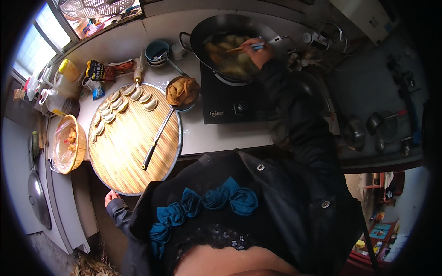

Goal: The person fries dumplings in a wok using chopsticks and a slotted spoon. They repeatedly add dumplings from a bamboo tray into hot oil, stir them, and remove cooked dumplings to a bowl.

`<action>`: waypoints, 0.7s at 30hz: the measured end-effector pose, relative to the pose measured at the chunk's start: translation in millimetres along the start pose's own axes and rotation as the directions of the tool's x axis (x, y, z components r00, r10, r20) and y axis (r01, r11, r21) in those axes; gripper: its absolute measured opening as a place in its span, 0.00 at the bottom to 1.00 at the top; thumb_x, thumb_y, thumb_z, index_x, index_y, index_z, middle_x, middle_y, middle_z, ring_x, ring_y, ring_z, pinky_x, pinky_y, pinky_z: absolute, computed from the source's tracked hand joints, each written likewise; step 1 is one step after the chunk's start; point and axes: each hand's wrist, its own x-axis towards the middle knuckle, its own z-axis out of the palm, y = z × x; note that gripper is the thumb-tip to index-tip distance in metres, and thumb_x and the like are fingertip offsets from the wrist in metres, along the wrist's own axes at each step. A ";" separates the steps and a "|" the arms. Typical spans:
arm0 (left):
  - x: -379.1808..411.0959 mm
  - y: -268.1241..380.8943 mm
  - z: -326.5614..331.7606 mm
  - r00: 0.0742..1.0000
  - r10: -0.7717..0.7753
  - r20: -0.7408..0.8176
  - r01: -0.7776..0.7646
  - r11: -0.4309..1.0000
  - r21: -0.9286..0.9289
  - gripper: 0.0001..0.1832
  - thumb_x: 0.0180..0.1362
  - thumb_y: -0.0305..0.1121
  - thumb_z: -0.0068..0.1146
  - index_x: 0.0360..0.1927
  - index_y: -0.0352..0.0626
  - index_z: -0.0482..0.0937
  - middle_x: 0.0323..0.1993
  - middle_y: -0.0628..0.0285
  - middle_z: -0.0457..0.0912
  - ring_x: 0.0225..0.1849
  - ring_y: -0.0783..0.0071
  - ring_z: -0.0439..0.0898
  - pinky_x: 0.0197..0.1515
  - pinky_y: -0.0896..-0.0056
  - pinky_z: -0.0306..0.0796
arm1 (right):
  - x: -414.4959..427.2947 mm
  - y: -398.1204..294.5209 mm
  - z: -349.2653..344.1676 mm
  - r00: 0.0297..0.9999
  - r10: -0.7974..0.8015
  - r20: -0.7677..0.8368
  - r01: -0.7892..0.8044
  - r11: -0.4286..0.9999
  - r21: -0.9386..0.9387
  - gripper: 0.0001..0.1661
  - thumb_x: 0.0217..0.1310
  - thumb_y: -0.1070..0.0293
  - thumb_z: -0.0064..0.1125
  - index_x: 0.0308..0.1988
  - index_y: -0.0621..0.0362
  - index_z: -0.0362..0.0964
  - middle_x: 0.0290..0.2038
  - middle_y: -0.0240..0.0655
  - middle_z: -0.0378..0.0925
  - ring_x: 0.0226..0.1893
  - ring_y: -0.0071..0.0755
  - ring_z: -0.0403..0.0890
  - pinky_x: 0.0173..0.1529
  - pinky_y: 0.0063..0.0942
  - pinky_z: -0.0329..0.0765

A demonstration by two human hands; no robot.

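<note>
My right hand (258,51) grips wooden chopsticks (234,49) over a large wok (198,45), where dumplings (224,46) lie in bubbling oil. The wok rests on a black cooktop (221,107). My left hand (112,197) is at the near rim of a round slatted board (121,162); the rim partly hides its fingers, so its grip is unclear. Several uncooked dumplings (116,103) lie on the board's far left part. A skimmer (160,132) full of browned dumplings (181,90) rests over a bowl beside the board, its handle lying across the board.
A plastic-lined basket (81,151) with fried pieces stands left of the board. Behind are a yellow-lidded jar (69,70), seasoning bags (100,70) and stacked bowls (157,50). A metal ladle (374,123) and other steel utensils are at the right.
</note>
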 end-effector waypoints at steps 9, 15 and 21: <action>-6.8 -10.6 -4.0 0.999 -0.033 0.042 0.031 0.999 0.044 0.08 0.54 0.34 0.52 0.33 0.41 0.74 0.18 0.67 0.74 0.17 0.81 0.69 0.21 0.81 0.65 | -1.0 -43.6 -6.9 0.977 -0.182 0.108 0.175 0.982 0.070 0.08 0.52 0.64 0.55 0.32 0.55 0.73 0.28 0.34 0.75 0.31 0.35 0.75 0.35 0.29 0.72; -8.9 -10.8 -1.6 0.996 -0.039 0.083 0.039 0.999 0.008 0.08 0.54 0.34 0.52 0.33 0.41 0.74 0.19 0.66 0.74 0.17 0.81 0.70 0.21 0.81 0.66 | -3.5 -77.5 -8.0 0.863 -0.299 0.408 0.315 0.949 0.027 0.07 0.44 0.70 0.60 0.29 0.56 0.72 0.28 0.34 0.74 0.30 0.37 0.74 0.35 0.27 0.70; -15.9 -19.8 -2.9 0.994 -0.082 0.077 0.082 0.997 0.004 0.08 0.53 0.34 0.53 0.34 0.42 0.74 0.19 0.67 0.74 0.17 0.81 0.70 0.20 0.81 0.65 | -5.6 5.0 15.4 0.992 -0.112 0.059 0.101 0.980 0.170 0.05 0.48 0.71 0.57 0.30 0.57 0.73 0.29 0.36 0.74 0.30 0.35 0.76 0.33 0.29 0.72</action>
